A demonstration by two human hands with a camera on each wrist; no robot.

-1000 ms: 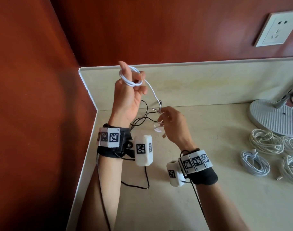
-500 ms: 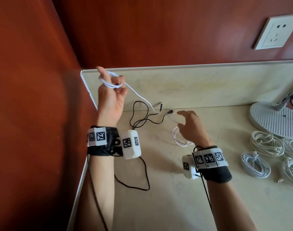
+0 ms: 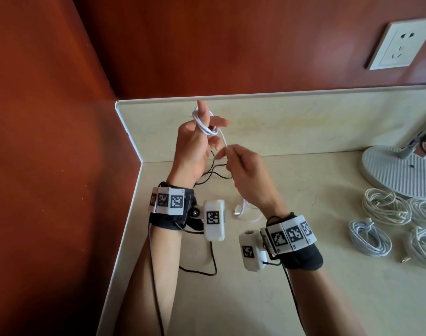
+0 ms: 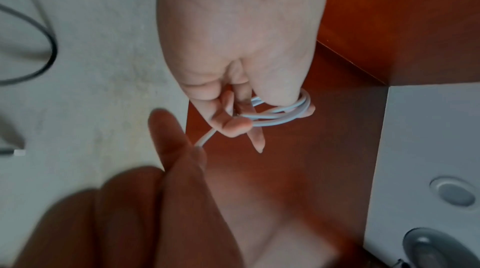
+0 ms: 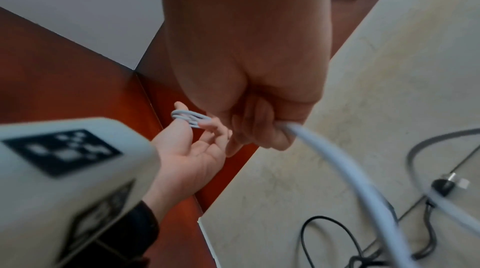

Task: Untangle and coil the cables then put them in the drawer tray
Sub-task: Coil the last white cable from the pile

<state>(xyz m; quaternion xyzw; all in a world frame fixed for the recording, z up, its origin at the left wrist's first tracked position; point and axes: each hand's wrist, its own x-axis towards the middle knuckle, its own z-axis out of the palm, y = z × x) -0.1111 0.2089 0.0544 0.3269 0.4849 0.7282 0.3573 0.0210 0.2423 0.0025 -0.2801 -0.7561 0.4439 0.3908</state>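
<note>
Soft daylight; blurred, distorted wrist views

White cable point(image 3: 205, 125) looped round raised fingers, tail trailing down, perhaps onto counter.

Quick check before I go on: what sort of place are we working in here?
Probably a home or office desk nook: a pale stone-look countertop set in a corner of reddish-brown wood-panelled wall, a white wall socket above, and a lamp's round white ribbed base beside coiled white cables.

The right hand point(image 3: 249, 180) hides where the white cable point(image 3: 208, 128) runs below its pinch. The lamp base point(image 3: 398, 172) and the outermost cable coils point(image 3: 425, 241) are cut by the right edge.
</note>
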